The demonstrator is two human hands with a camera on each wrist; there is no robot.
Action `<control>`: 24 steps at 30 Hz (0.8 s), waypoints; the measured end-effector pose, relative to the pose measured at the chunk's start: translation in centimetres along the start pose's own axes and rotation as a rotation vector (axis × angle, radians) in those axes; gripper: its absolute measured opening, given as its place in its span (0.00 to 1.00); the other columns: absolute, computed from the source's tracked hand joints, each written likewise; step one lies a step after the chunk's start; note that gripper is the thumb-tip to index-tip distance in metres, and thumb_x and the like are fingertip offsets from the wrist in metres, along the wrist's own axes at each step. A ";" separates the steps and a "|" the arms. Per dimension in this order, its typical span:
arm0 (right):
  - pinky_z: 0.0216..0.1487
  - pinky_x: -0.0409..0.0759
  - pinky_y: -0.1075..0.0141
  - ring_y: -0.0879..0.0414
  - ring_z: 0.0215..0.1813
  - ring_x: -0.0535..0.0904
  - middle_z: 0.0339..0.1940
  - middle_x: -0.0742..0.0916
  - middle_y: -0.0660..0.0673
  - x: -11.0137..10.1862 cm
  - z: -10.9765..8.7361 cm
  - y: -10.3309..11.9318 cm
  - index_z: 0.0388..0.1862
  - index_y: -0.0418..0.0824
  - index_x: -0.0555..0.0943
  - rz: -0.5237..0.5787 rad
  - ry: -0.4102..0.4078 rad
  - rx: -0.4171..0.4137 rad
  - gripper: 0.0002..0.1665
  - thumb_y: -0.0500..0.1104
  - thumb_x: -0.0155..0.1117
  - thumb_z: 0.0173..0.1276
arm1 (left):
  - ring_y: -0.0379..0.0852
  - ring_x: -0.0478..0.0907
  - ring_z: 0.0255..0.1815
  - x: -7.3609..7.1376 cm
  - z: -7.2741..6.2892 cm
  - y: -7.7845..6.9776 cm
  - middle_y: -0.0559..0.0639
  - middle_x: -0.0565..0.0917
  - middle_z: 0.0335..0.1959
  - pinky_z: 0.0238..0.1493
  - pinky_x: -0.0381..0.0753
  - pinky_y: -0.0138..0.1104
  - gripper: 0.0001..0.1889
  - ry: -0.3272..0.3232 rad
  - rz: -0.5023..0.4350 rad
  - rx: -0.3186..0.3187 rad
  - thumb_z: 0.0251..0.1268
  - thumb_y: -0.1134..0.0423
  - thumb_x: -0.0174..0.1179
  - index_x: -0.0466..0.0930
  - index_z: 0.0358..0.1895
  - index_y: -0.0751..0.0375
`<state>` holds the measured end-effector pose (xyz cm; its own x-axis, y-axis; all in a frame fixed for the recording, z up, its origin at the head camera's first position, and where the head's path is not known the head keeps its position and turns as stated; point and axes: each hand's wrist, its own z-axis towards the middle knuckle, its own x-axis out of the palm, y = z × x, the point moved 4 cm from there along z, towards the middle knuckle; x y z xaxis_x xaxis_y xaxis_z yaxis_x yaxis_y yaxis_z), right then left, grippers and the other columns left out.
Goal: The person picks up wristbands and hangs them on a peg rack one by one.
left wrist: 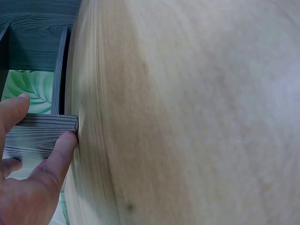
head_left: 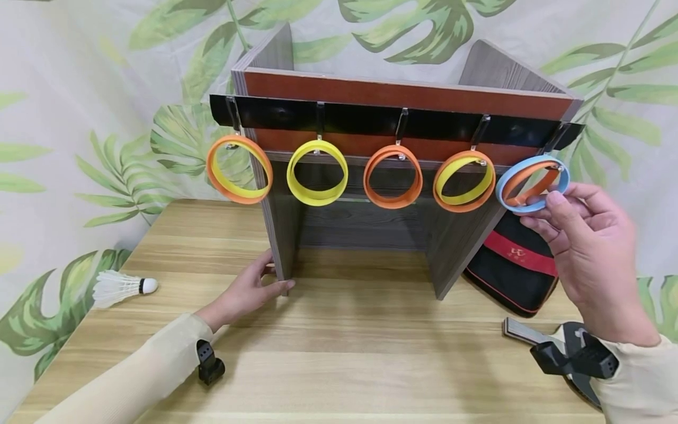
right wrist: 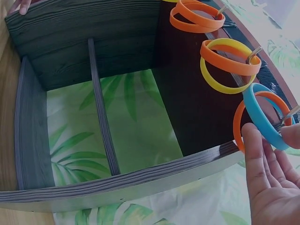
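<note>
My right hand (head_left: 598,247) pinches a blue silicone wristband (right wrist: 253,112) between thumb and fingers. This band is on the rightmost hook, together with an orange wristband (right wrist: 238,123). My left hand (head_left: 246,291) grips the lower front edge of the left side panel of a grey wooden shelf (left wrist: 33,140), thumb and fingers on either side. Across the shelf's front runs a black strip (head_left: 360,115) with several hooks. From the other hooks hang a yellow wristband (head_left: 291,182), an orange wristband (head_left: 367,182) and, at both sides of these, orange-and-yellow pairs.
A white shuttlecock (head_left: 119,287) lies at the left of the wooden table (head_left: 339,377). Right of the shelf lies a black pouch with a red band (head_left: 516,259). Partly under my right wrist is a dark paddle with a grey handle (head_left: 524,331). A leaf-print cloth hangs behind.
</note>
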<state>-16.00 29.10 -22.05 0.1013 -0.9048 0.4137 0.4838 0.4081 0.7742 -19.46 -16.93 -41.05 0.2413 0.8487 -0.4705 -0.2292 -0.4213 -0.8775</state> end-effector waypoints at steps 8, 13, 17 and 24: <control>0.43 0.90 0.63 0.47 0.40 0.93 0.49 0.92 0.33 0.0 -0.4 0.0 0.52 0.25 0.78 -0.030 0.009 0.026 0.10 0.23 0.52 0.77 | 0.68 0.77 0.68 0.0 -0.1 -0.2 0.67 0.73 0.75 0.64 0.77 0.55 0.38 0.003 0.002 0.006 0.72 0.64 0.67 0.59 0.81 0.60; 0.44 0.90 0.63 0.48 0.40 0.93 0.51 0.91 0.35 0.0 -0.7 0.0 0.54 0.26 0.77 -0.094 0.010 0.036 0.11 0.24 0.54 0.77 | 0.68 0.77 0.67 -0.1 0.0 -0.3 0.67 0.73 0.74 0.62 0.78 0.52 0.38 0.004 -0.001 0.013 0.72 0.64 0.67 0.60 0.81 0.60; 0.46 0.90 0.63 0.48 0.41 0.93 0.52 0.91 0.35 0.2 -0.9 -0.4 0.57 0.26 0.77 -0.106 0.042 0.037 0.12 0.26 0.52 0.79 | 0.68 0.77 0.67 -0.2 -0.2 -0.5 0.67 0.72 0.76 0.59 0.80 0.49 0.39 0.016 -0.007 0.003 0.72 0.65 0.67 0.59 0.81 0.60; 0.44 0.90 0.61 0.45 0.40 0.93 0.43 0.91 0.33 0.3 -2.3 -1.8 0.50 0.24 0.75 -0.035 0.113 0.013 0.11 0.29 0.44 0.84 | 0.66 0.81 0.61 -0.7 -0.5 -1.7 0.69 0.81 0.63 0.62 0.80 0.57 0.33 0.069 0.138 0.060 0.72 0.64 0.67 0.66 0.74 0.70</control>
<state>-14.86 27.84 -24.41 0.1822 -0.9262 0.3302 0.4778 0.3769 0.7935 -18.81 -17.00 -39.28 0.2672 0.7591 -0.5937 -0.3199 -0.5113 -0.7977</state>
